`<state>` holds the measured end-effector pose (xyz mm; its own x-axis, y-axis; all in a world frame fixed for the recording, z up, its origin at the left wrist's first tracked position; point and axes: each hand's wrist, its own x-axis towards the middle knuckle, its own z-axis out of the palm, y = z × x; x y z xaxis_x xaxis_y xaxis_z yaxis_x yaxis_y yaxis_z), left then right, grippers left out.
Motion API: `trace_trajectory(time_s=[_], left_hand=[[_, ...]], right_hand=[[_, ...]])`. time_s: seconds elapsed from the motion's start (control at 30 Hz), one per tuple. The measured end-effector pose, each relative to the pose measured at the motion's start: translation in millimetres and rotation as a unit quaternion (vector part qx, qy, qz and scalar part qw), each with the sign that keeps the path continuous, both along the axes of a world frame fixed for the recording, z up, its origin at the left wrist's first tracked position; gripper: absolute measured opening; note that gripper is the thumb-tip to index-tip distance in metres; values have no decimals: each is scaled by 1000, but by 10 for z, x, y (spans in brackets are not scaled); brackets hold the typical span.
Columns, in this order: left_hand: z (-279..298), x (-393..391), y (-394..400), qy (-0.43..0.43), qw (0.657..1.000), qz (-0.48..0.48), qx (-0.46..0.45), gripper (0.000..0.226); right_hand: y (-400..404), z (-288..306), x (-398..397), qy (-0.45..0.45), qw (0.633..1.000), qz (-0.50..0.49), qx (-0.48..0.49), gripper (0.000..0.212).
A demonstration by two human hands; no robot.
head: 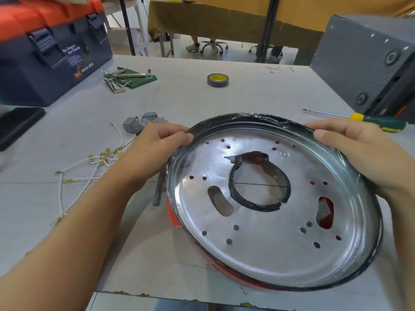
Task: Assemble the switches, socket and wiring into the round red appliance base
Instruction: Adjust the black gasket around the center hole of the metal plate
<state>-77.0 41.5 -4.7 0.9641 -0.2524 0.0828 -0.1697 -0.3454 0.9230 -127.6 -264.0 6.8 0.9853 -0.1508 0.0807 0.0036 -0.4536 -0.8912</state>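
The round red appliance base [258,281] lies tilted on the table, its silver inner plate [269,232] with holes and a black-taped centre opening facing up. My left hand [157,142] grips the black-taped rim at the upper left. My right hand [359,151] grips the rim at the upper right. Grey switches [143,123] sit just beyond my left hand. White wires with brass terminals [89,167] lie spread on the table to the left.
A green-handled screwdriver [379,123] lies behind my right hand. A tape roll [217,80] and hex keys [125,78] sit farther back. A blue and orange toolbox [51,52] stands far left, a grey box [368,61] far right. The table's front edge is near.
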Motion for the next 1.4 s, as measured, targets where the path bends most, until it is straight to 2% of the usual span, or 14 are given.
trace_trajectory(time_s=[0.1, 0.17, 0.23, 0.33, 0.47, 0.63, 0.73, 0.9, 1.1, 1.4], left_hand=[[-1, 3, 25, 20, 1000, -9, -2, 23], [5, 0, 33, 30, 999, -11, -9, 21], [9, -12, 43, 43, 999, -8, -15, 23], [17, -61, 116, 27, 999, -2, 23, 30], [-24, -227, 297, 51, 998, 3, 28, 29], [-135, -433, 285, 88, 994, -14, -60, 30], [-187, -464, 221, 100, 990, -8, -101, 27], [-214, -441, 206, 143, 971, -1, -194, 41], [-232, -508, 216, 123, 972, -18, -201, 18], [-266, -504, 252, 113, 973, -32, -199, 22]], right_hand=[[107, 128, -60, -88, 989, -13, -116, 17], [290, 316, -157, -124, 972, 36, -195, 13], [509, 476, -252, -97, 958, 133, -234, 23], [811, 539, -335, -5, 916, 248, -314, 29], [1036, 458, -345, 71, 872, 277, -397, 28], [1140, 361, -297, 126, 871, 271, -389, 28], [1163, 352, -276, 150, 889, 253, -352, 32], [1106, 402, -294, 158, 912, 231, -301, 34], [1040, 472, -321, 146, 926, 220, -269, 29], [1114, 378, -425, 128, 914, 216, -320, 28]])
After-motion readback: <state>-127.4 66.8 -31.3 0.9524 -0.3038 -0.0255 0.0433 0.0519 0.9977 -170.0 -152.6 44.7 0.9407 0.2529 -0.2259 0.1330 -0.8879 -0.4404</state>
